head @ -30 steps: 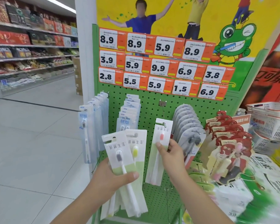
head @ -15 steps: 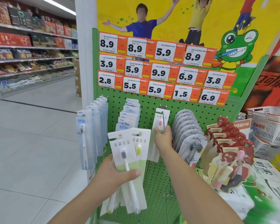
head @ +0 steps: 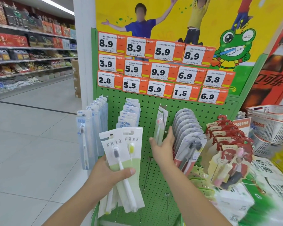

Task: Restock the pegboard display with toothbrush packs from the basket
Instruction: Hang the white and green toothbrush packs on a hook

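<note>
The left hand grips a fan of toothbrush packs at seven o'clock, kept ready for hanging, while the right hand, fingers loose, steadies one pack hung on the pegboard hook at twelve.

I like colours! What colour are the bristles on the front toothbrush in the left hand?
Dark grey, on the front toothbrush pack, seen in the head view.

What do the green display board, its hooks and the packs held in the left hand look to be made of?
Pegboard: probably painted metal, evenly perforated, matte green. Hook: thin bare metal wire, shiny. Toothbrush packs in the left hand: printed card, likely under clear plastic; glare is faint.
</note>
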